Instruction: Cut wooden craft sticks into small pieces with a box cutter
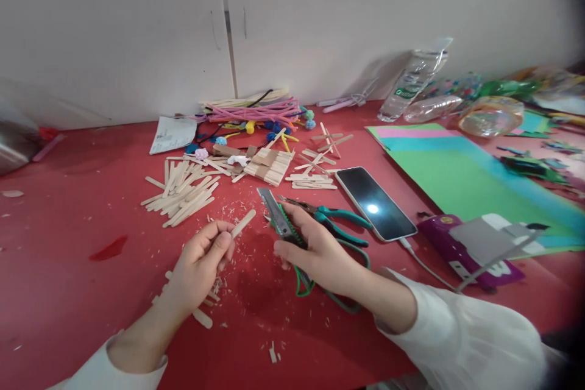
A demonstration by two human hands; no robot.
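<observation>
My left hand (201, 265) pinches a short wooden craft stick (244, 223) that points up and to the right. My right hand (315, 250) grips a utility knife (275, 213) with a green handle, its blade end angled up to the left, a short gap from the stick's tip. Wood shavings (228, 213) are scattered on the red table (68, 256) between and below the hands. A few cut stick pieces (202, 318) lie under my left wrist.
A pile of craft sticks (183, 192) lies behind my left hand, with glued stick pieces (269, 164) and pipe cleaners (256, 113) farther back. Teal pliers (338, 219), a phone (375, 202), coloured paper (457, 177) and plastic bottles (411, 82) sit to the right.
</observation>
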